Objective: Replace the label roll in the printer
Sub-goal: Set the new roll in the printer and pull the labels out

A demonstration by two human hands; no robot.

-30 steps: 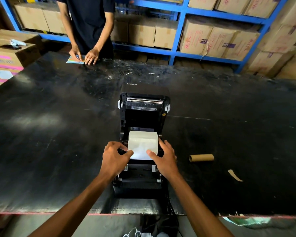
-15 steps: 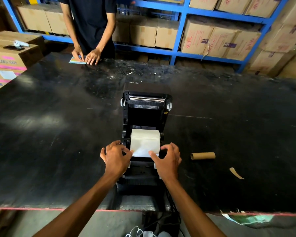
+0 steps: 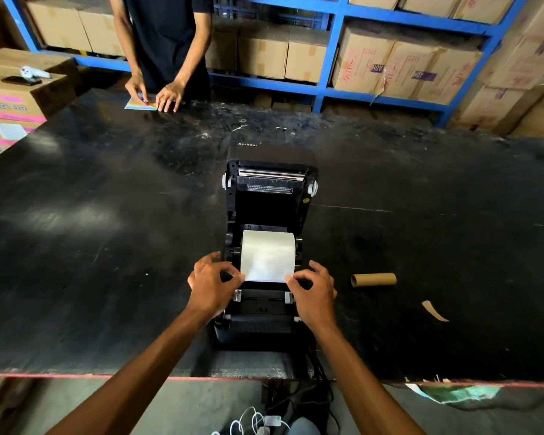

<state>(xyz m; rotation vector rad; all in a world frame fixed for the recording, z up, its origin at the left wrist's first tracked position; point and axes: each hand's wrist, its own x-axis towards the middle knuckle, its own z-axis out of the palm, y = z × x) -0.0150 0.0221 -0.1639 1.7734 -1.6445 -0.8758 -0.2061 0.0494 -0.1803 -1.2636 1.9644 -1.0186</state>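
Black printer on dark table, near the front edge, lid raised and tilted back. White label roll seated in the open bay between the side guides, loose leading edge drawn forward over the front section.

Left hand: thumb and forefinger pinched on the left corner of the label's leading edge, remaining fingers curled. Right hand: thumb and forefinger pinched on the right corner of the same edge, remaining fingers loosely spread. Each grip nearly closed, with only the paper between the fingertips.

Empty cardboard core flat on the table, right of the printer and apart from it. Paper scrap further right and nearer. Second person at the far table edge, both hands on a coloured sheet.
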